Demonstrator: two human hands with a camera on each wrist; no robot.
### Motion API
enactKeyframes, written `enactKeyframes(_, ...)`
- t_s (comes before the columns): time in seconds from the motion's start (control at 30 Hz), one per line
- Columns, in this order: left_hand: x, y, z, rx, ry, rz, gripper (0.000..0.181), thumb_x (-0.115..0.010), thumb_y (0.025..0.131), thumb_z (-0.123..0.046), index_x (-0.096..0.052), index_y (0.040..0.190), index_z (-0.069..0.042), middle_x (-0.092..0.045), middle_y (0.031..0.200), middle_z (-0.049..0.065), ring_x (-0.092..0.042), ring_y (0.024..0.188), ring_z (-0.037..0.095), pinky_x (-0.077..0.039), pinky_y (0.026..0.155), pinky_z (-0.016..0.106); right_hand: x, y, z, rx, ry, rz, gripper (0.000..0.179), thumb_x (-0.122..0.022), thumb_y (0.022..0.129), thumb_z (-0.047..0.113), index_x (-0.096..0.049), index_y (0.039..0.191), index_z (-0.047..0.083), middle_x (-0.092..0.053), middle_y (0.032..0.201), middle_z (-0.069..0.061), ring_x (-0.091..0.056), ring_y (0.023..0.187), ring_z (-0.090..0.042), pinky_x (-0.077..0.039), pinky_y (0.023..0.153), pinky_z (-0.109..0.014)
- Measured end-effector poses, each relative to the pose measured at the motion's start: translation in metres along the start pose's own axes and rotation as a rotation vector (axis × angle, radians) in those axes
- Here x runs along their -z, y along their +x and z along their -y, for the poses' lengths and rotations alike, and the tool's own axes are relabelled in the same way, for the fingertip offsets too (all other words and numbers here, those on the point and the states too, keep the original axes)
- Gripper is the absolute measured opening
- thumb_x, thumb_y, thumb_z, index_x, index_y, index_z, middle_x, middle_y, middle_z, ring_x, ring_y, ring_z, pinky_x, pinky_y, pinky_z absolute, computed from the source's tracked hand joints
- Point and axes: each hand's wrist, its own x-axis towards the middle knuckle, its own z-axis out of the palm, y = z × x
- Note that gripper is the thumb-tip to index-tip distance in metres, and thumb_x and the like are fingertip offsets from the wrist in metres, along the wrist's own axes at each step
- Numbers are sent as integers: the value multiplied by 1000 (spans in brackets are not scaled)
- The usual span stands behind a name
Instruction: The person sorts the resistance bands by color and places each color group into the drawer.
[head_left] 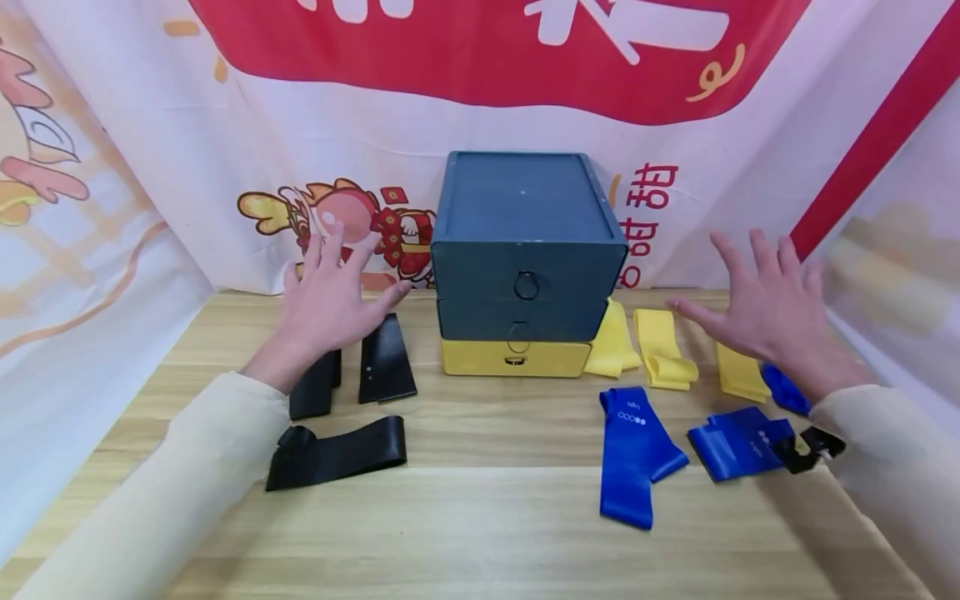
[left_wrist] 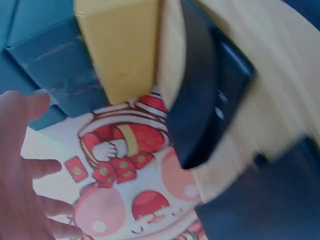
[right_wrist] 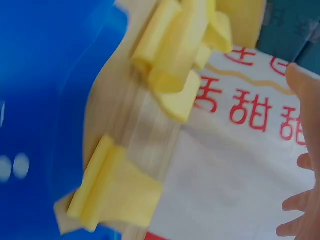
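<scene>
My left hand (head_left: pixel 330 296) hovers with spread fingers above the black resistance bands (head_left: pixel 387 360), left of a small drawer box (head_left: pixel 528 271). Two dark blue-grey drawers are stacked over one yellow drawer (head_left: pixel 480 358), each with a ring pull on its front. On the other side, my right hand (head_left: pixel 772 304) is held in the air, fingers apart, over yellow bands (head_left: pixel 663 350) and blue bands (head_left: pixel 633 458). Neither hand touches anything. In the left wrist view a black band (left_wrist: pixel 200 95) lies beyond the fingers; the right wrist view has a yellow band (right_wrist: pixel 122 190) on the table.
A wooden table (head_left: pixel 480 517) carries everything. Behind and beside it hang printed white cloths (head_left: pixel 397 125) with red shapes and cartoon figures. Another black band (head_left: pixel 337 454) lies at the front left, and a folded blue band (head_left: pixel 738 446) at the right near the sleeve.
</scene>
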Motion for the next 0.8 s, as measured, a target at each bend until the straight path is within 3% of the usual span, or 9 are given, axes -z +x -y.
enactKeyframes(0.13, 9, -1, -12, -28, -256, -63, 75, -49, 105, -62, -37, 166, -20, -20, 178, 17, -21, 163, 45, -22, 124, 77, 11, -3, 15, -41, 133, -38, 109, -62, 89, 77, -18, 171, 19, -20, 174, -28, -24, 155, -57, -30, 111, -86)
enactKeyframes(0.27, 15, -1, -27, -43, -540, -112, 66, -46, 108, -60, -44, 163, -25, -32, 175, 4, -30, 162, 31, -30, 128, 64, 20, -11, 37, -70, 298, -122, 88, -63, 97, 62, -33, 166, 16, -38, 167, -24, -43, 146, -51, -47, 105, -77)
enactKeyframes(0.43, 19, -1, -49, -31, -803, -119, 57, -48, 108, -60, -52, 157, -31, -56, 155, 2, -51, 139, 20, -43, 119, 48, 30, -24, 70, -30, 462, -277, 64, -65, 100, 52, -55, 147, 10, -63, 144, -18, -63, 123, -38, -59, 97, -60)
enactKeyframes(0.53, 18, 1, -61, -38, -913, -102, 55, -50, 109, -54, -53, 157, -27, -59, 151, 4, -53, 136, 18, -43, 121, 43, 35, -32, 88, -13, 531, -349, 56, -65, 100, 53, -61, 136, 9, -70, 132, -13, -68, 112, -29, -60, 90, -31)
enactKeyframes(0.63, 15, 4, -71, -46, -980, -83, 55, -51, 110, -49, -51, 158, -25, -58, 154, 4, -53, 140, 17, -42, 124, 41, 39, -40, 106, 2, 599, -400, 49, -65, 101, 52, -64, 127, 10, -73, 122, -8, -67, 101, -18, -49, 80, -11)
enactKeyframes(0.8, 6, 12, -83, -64, -1086, -74, 52, -51, 111, -41, -48, 161, -28, -47, 166, -3, -44, 152, 14, -37, 129, 42, 41, -53, 134, 53, 754, -440, 37, -69, 102, 42, -67, 114, 7, -73, 102, 3, -64, 83, -7, -51, 73, -10)
